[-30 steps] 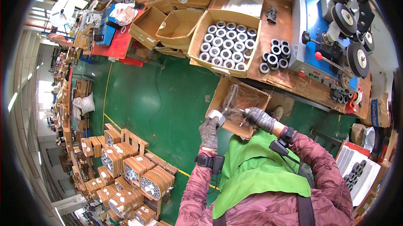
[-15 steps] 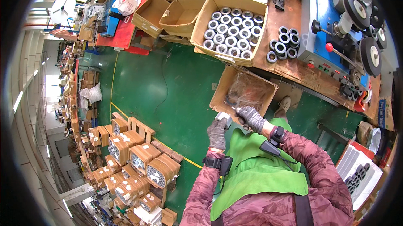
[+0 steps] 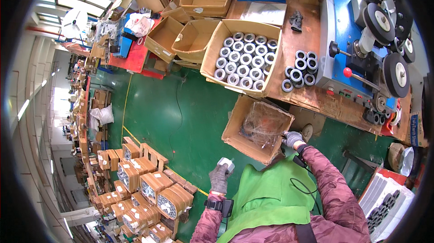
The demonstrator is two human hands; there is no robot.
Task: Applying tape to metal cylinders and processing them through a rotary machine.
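Note:
My left hand (image 3: 219, 178), in a grey knit glove, is closed around a small white and grey piece (image 3: 226, 165) whose kind I cannot make out. It is held over the green floor, left of my green apron (image 3: 271, 189). My right hand (image 3: 293, 138), also gloved, is at the right rim of an open cardboard box (image 3: 235, 137). Its fingers are curled, with something small and dark at the tips that is too small to name. Crumpled clear plastic film (image 3: 264, 123) lies inside that box.
A carton of grey rings (image 3: 210, 58) and a pile of dark rings (image 3: 300, 69) are on the workbench (image 3: 307, 94), beside a blue machine with black wheels (image 3: 334, 69). Taped cartons (image 3: 153, 182) stand on pallets at left. A white tray (image 3: 395, 211) is at right.
My hands have moved apart. The left went left and down with the white piece; the right moved from beside that piece to the box's right rim.

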